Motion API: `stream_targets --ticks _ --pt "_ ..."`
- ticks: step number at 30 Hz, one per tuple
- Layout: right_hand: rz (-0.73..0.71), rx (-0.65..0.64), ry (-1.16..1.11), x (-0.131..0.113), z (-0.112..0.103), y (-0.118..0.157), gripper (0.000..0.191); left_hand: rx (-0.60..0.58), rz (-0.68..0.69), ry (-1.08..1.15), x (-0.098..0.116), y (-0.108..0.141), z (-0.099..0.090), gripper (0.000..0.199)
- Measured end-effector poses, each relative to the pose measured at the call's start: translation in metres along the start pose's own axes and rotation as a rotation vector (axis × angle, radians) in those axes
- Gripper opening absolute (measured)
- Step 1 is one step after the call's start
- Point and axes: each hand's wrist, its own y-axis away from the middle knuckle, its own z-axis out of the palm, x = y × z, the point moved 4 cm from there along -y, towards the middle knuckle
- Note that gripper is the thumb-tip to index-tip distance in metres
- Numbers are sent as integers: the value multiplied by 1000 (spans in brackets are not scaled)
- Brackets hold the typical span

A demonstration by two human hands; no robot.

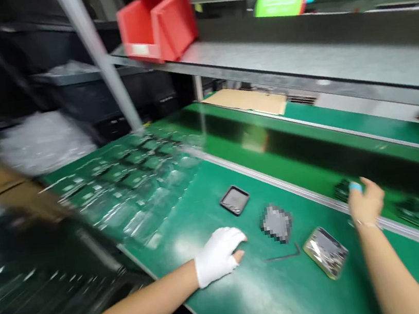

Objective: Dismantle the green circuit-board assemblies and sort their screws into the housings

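Holding the left hand (220, 257), white-gloved with bare fingertips, at the near green bench (252, 296), half open, loosely curled. Holding the right hand (367, 204) over the metal rail (275, 180), beside a dark board (341, 191) on the far side; cannot tell whether gripping it. Farther right, another board (415, 211). Between the hands, an L-shaped key (286, 257), a pixelated grey part (276, 223), a shiny box (326, 253). Farther left, a black tray (235, 200), then clear plastic trays (131, 186). On the far shelf (249, 52), a red bin (175, 24).

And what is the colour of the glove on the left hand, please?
The glove is white; the head view shows it best.
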Motion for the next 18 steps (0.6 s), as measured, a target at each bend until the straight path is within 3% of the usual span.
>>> stream_targets --ticks 1,2,5,7,9,11,14,16,18 --pt "-76 -3 -36 -4 6 12 54 4 -4 19 0 -2 -2 26" --pt "-261 -29 -80 -14 13 29 50 17 2 32 0 -3 -5 24" --pt "-859 -315 -188 -48 32 115 37 73 43 -48 -8 -3 -35 21" --pt "-1250 -524 -266 -70 35 183 37 107 -19 -217 -26 0 -74 23" --pt "-1482 -642 -284 -87 34 232 42 139 -241 -447 -61 8 -126 27" --pt "-1548 -696 -294 -98 34 256 43 43 -490 -721 -103 20 -176 31" --pt "-1492 -719 -337 -100 39 261 36 -33 -592 -814 -157 36 -228 35" --pt "-1445 -697 -355 -98 42 257 30 -108 -600 -830 -182 41 -240 43" --pt "-1410 -668 -349 -97 43 255 27 -176 -605 -829 -199 41 -239 50"
